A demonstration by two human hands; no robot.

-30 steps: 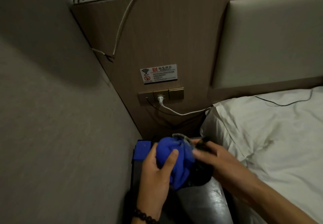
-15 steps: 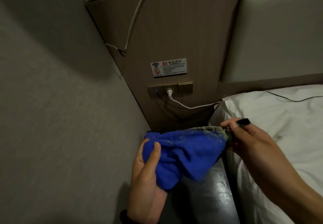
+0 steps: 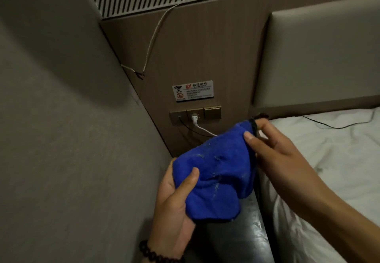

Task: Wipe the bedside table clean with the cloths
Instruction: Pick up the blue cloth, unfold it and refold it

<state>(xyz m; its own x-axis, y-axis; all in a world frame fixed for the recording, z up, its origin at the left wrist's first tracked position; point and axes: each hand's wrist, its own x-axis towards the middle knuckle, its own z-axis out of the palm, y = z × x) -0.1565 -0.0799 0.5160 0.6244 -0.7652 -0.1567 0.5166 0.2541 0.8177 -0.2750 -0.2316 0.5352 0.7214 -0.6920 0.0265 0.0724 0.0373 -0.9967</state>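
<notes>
A blue cloth [image 3: 218, 172] with lint on it hangs spread between my two hands above the bedside table. My left hand [image 3: 174, 205] grips its lower left part, thumb pressed on top. My right hand [image 3: 275, 151] pinches the upper right corner, which has a dark edge. The bedside table [image 3: 242, 240] has a glossy black top and shows only below the cloth, wedged between the wall and the bed.
A grey wall [image 3: 72, 149] stands close on the left. The bed [image 3: 329, 160] with white sheets lies right. A socket panel [image 3: 195, 113] holds a white plug, with cables running toward the bed. A wifi sign [image 3: 192, 91] is above it.
The bunched cloth has been pulled open between my hands. My right hand rose and moved right with the corner, lifting the cloth higher off the table.
</notes>
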